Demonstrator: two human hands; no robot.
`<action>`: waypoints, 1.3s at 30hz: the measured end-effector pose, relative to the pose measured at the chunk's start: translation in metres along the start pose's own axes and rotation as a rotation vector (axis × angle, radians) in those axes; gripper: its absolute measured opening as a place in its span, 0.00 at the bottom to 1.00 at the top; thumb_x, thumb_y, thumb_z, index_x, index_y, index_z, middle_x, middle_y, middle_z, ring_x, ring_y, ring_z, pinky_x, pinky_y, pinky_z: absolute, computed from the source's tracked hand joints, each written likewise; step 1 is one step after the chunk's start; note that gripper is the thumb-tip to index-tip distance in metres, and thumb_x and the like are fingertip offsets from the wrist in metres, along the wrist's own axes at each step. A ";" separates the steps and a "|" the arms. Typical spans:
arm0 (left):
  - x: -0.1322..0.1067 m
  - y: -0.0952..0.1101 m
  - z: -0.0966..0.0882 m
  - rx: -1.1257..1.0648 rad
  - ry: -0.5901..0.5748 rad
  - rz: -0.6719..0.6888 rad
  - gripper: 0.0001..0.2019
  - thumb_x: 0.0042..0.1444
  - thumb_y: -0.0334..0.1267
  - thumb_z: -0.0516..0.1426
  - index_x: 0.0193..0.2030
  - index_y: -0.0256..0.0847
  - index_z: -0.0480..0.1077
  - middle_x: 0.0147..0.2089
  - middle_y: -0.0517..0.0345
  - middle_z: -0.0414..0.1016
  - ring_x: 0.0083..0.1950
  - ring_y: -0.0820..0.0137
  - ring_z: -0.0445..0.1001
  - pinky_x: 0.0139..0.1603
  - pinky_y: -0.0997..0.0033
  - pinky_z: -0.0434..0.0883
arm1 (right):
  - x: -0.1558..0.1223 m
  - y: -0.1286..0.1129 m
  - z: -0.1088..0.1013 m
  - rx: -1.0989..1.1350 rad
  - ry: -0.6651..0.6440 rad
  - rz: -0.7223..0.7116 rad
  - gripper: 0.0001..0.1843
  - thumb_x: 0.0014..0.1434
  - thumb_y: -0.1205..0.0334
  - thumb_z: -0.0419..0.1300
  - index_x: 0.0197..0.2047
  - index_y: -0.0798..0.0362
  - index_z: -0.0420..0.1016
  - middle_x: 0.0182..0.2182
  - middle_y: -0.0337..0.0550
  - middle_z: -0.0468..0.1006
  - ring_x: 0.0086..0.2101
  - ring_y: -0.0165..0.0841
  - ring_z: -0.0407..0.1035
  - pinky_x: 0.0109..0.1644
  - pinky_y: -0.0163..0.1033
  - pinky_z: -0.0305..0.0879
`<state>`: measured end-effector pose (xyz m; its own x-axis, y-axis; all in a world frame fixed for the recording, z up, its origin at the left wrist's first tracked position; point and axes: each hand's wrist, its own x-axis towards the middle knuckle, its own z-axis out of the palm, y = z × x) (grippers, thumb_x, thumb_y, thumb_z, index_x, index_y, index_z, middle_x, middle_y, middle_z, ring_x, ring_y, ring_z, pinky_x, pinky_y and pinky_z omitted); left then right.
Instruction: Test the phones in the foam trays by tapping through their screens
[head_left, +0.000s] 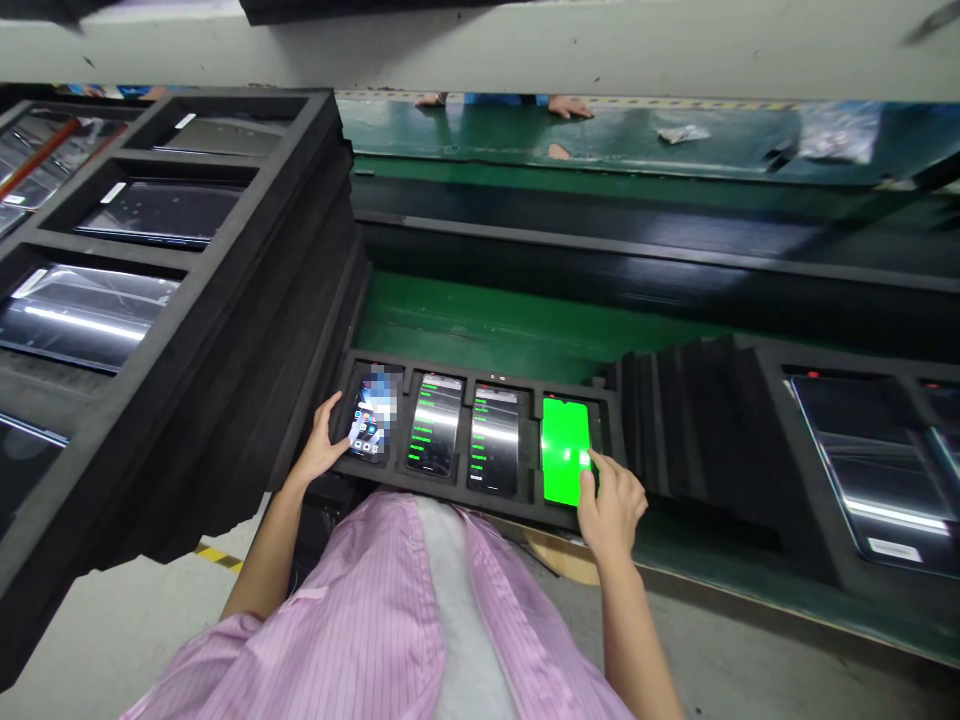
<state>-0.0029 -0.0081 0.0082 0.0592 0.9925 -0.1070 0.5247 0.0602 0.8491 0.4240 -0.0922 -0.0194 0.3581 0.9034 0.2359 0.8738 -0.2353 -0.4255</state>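
A black foam tray (390,483) lies in front of me with phones in a row of slots. My left hand (322,447) rests at the tray's left edge, thumb and fingers apart, beside a phone with a lit home screen (366,425), part of it pixelated. Two phones in the middle, a left one (435,425) and a right one (495,440), show green text lists on dark screens. At the right end lies a phone with a solid green screen (564,450). My right hand (613,500) is open at that phone's right edge, index fingertip and thumb at the screen.
At left rises a tall stack of black foam trays (277,290), dark-screened phones in its top layer. Another tray stack (705,430) stands at right, also with phones. Beyond the green bench (465,315) runs a dark conveyor (637,240); another person's hand (570,106) rests behind it.
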 end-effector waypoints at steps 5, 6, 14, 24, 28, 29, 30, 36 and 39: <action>0.000 -0.002 0.001 -0.033 0.009 -0.004 0.38 0.45 0.32 0.56 0.64 0.42 0.48 0.67 0.48 0.48 0.68 0.62 0.47 0.68 0.57 0.44 | -0.001 -0.002 0.000 0.014 0.076 -0.002 0.25 0.62 0.51 0.39 0.51 0.54 0.67 0.45 0.54 0.69 0.47 0.43 0.59 0.50 0.50 0.53; 0.001 -0.003 0.002 -0.044 0.015 -0.011 0.38 0.45 0.31 0.56 0.64 0.42 0.48 0.67 0.49 0.47 0.68 0.62 0.46 0.68 0.57 0.44 | -0.003 -0.008 0.002 0.019 0.096 -0.022 0.24 0.62 0.52 0.39 0.50 0.54 0.68 0.45 0.54 0.69 0.47 0.43 0.59 0.50 0.50 0.53; 0.006 -0.006 0.013 -0.167 0.095 -0.084 0.36 0.46 0.28 0.52 0.64 0.41 0.49 0.66 0.51 0.52 0.68 0.63 0.49 0.68 0.58 0.46 | -0.019 -0.142 0.038 0.248 -0.117 -0.535 0.17 0.63 0.61 0.44 0.49 0.51 0.69 0.45 0.48 0.69 0.48 0.37 0.60 0.55 0.49 0.51; 0.002 -0.004 0.009 -0.194 0.006 -0.034 0.38 0.44 0.27 0.52 0.65 0.41 0.47 0.68 0.50 0.47 0.69 0.64 0.45 0.68 0.58 0.43 | -0.025 -0.213 0.072 0.225 -0.275 -0.668 0.18 0.63 0.61 0.44 0.48 0.53 0.71 0.40 0.48 0.70 0.43 0.36 0.61 0.58 0.50 0.50; 0.004 -0.005 0.012 -0.171 0.031 -0.039 0.36 0.46 0.29 0.53 0.64 0.40 0.48 0.68 0.49 0.48 0.69 0.63 0.45 0.68 0.57 0.44 | -0.027 -0.212 0.073 0.193 -0.252 -0.651 0.18 0.64 0.61 0.43 0.48 0.54 0.71 0.39 0.47 0.70 0.42 0.36 0.61 0.57 0.50 0.51; 0.004 -0.005 0.013 -0.159 0.047 -0.047 0.36 0.46 0.29 0.52 0.64 0.39 0.48 0.67 0.48 0.49 0.68 0.62 0.46 0.68 0.57 0.44 | -0.028 -0.212 0.072 0.187 -0.249 -0.652 0.18 0.64 0.61 0.43 0.48 0.54 0.71 0.38 0.47 0.70 0.42 0.36 0.61 0.57 0.49 0.51; 0.005 -0.005 0.014 -0.146 0.061 -0.054 0.35 0.47 0.29 0.52 0.64 0.39 0.49 0.67 0.48 0.49 0.68 0.63 0.46 0.68 0.57 0.44 | -0.028 -0.212 0.073 0.183 -0.249 -0.652 0.18 0.64 0.61 0.43 0.48 0.54 0.71 0.38 0.47 0.70 0.42 0.36 0.61 0.57 0.49 0.51; 0.005 -0.007 0.016 -0.111 0.075 -0.011 0.33 0.49 0.31 0.52 0.64 0.39 0.50 0.66 0.48 0.52 0.68 0.63 0.49 0.67 0.57 0.46 | -0.029 -0.212 0.074 0.159 -0.222 -0.633 0.18 0.63 0.62 0.44 0.48 0.54 0.71 0.39 0.48 0.69 0.41 0.36 0.61 0.56 0.49 0.52; 0.006 -0.011 0.018 -0.084 0.115 0.017 0.32 0.49 0.30 0.52 0.63 0.40 0.52 0.65 0.49 0.55 0.67 0.63 0.52 0.67 0.56 0.48 | -0.029 -0.214 0.073 0.135 -0.204 -0.634 0.18 0.63 0.61 0.44 0.47 0.54 0.71 0.39 0.48 0.70 0.41 0.36 0.61 0.56 0.49 0.52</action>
<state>0.0067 -0.0044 -0.0114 -0.0326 0.9988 -0.0361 0.4510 0.0470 0.8913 0.2022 -0.0417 0.0008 -0.2903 0.9046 0.3121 0.8410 0.3968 -0.3679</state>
